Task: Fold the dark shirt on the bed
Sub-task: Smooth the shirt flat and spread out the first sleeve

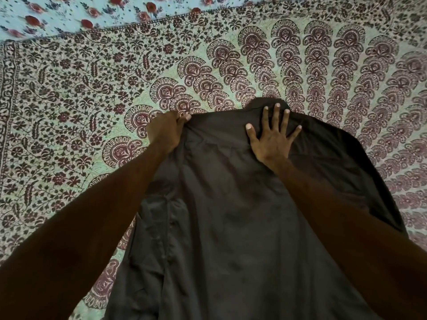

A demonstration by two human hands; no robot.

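Dark shirt [231, 215] lies spread lengthwise on the mandala-print bedspread [92, 88], collar at its far end. At the shirt's far left corner, the left hand [165, 132] clenches the shoulder edge in curled fingers. Just below the collar, the right hand [272, 139] presses flat, fingers spread. Beyond the shirt, a pale blue rose-print sheet [69, 15] shows.

A pale green bedspread [92, 93] printed with maroon paisley fans and dark vines meets, at its far edge, a light blue sheet [69, 10] strewn with red roses.
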